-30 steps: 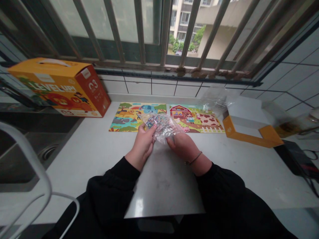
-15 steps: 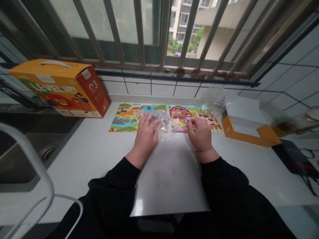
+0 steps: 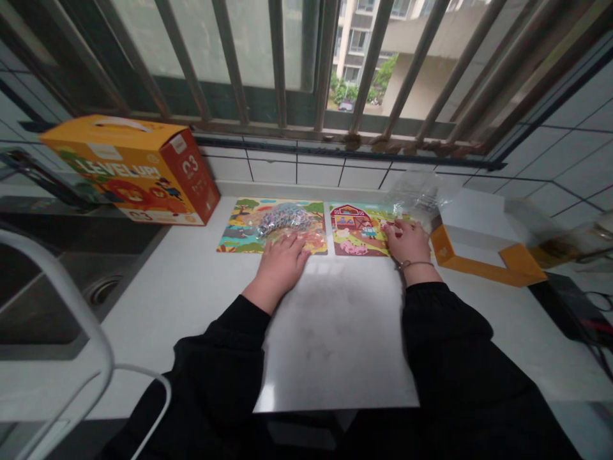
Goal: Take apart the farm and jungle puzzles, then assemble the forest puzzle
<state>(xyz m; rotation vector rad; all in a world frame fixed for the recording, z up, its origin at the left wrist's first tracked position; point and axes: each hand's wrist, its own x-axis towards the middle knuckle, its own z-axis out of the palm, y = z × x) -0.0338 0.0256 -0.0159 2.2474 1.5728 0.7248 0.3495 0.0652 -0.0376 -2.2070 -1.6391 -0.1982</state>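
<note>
A clear plastic bag (image 3: 286,218) full of small, multicoloured pieces lies on the left picture board (image 3: 232,243), which shows animals by water. My left hand (image 3: 282,265) rests at the near edge of this bag, fingers stretched out and flat. Beside it lies a second picture board (image 3: 378,248) with a red barn and farm animals. Over its right part is my right hand (image 3: 412,246), fingers bent and drawn together at the board's surface. What its fingertips hold, if anything, is too small to make out.
An orange box (image 3: 129,176) with a handle stands at the left, beside a sink (image 3: 96,306). At the right are crumpled clear plastic (image 3: 416,191) and an opened orange-and-white carton (image 3: 493,265). A grey sheet (image 3: 335,345) lies in front of me; a white curved stand (image 3: 90,332) rises at left.
My right hand has moved right across the farm board. My left hand has drawn back toward me and flattened, so more of the bag of pieces shows. The view has shifted slightly.
</note>
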